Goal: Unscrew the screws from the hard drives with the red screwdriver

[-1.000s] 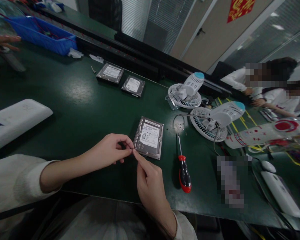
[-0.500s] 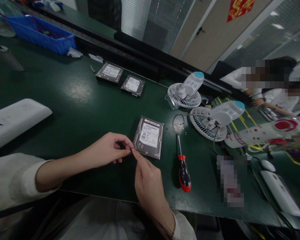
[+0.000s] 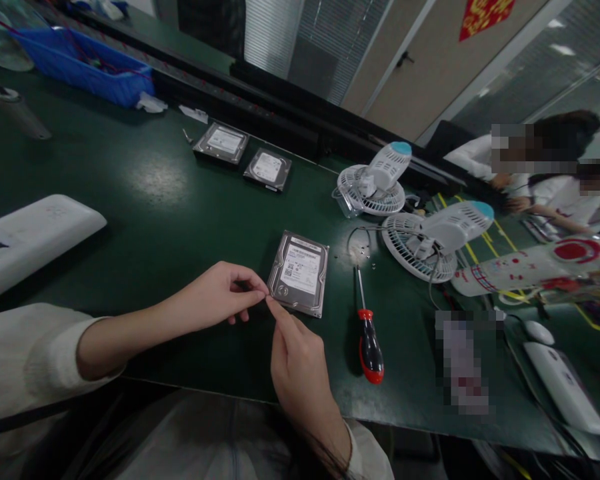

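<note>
A hard drive (image 3: 301,273) lies label up on the green table before me. At its lower left corner my left hand (image 3: 233,293) is closed, thumb and index finger pinched together. Whatever is between those fingertips is too small to make out. My right hand (image 3: 300,360) is closed too, its index fingertip meeting the left fingertips and the other fingers curled under, partly hidden. To the right of the drive lies a screwdriver (image 3: 369,343) with a black and red handle, its tip pointing away from me. Several small screws (image 3: 364,252) are scattered beyond that tip.
Two more hard drives (image 3: 223,142) (image 3: 267,170) lie farther back. White fans (image 3: 420,245) and a bottle (image 3: 525,267) stand or lie at right. A blue bin (image 3: 90,73) is back left, a white case (image 3: 40,240) at left. People sit across at far right.
The left thumb and index finger have closed tighter, and the small dark thing seen between the fingertips is now hidden. The view has shifted slightly; the drive and screwdriver lie as before.
</note>
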`<state>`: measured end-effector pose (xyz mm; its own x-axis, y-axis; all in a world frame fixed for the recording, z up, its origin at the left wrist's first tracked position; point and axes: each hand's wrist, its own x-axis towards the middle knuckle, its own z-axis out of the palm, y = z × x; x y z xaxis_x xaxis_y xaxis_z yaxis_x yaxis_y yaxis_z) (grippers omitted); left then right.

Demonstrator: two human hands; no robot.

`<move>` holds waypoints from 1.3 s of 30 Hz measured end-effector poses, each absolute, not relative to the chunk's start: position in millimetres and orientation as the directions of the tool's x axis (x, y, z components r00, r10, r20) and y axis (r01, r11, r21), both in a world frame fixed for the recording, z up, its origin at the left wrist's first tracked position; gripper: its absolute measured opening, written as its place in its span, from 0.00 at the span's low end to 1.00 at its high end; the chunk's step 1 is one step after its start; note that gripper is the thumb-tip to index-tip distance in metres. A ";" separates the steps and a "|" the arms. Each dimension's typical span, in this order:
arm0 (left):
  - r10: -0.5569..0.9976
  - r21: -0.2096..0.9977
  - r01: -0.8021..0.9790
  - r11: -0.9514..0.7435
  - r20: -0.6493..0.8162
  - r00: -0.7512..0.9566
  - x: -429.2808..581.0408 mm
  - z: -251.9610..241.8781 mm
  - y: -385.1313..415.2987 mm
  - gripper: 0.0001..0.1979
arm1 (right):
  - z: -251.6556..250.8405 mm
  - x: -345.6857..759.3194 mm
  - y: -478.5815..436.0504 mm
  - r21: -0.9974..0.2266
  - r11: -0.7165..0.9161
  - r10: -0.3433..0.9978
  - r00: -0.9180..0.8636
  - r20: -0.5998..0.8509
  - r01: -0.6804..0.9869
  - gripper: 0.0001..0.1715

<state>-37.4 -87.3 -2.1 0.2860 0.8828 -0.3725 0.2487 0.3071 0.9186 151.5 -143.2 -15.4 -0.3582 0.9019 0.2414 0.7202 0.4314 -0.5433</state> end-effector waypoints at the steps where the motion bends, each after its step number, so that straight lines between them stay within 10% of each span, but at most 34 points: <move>1: 0.884 0.920 0.247 0.305 -0.370 0.286 -37.4 -2.0 -87.4 0.13 | -15.4 151.5 -143.2 -0.553 0.432 0.902 -0.354 0.248 0.713 0.28; 21: 0.882 0.908 0.276 0.315 -0.387 0.269 -34.6 -0.3 -86.0 0.16 | -0.9 174.2 -156.1 -0.495 0.526 0.824 -0.269 0.499 0.692 0.18; 23: 0.879 0.907 0.276 0.317 -0.390 0.273 -34.7 -1.6 -85.9 0.16 | 4.6 193.3 -159.2 -0.401 0.390 0.832 -0.130 0.540 0.829 0.13; 28: 0.879 0.909 0.287 0.302 -0.382 0.286 -36.8 -4.4 -86.8 0.15 | 1.6 241.1 -159.1 -0.149 -0.015 0.905 0.077 0.418 0.989 0.42; 39: 0.874 0.909 0.280 0.309 -0.387 0.293 -37.6 -3.1 -86.8 0.14 | -0.2 259.0 -143.6 -0.306 -0.340 0.930 0.366 0.030 0.889 0.32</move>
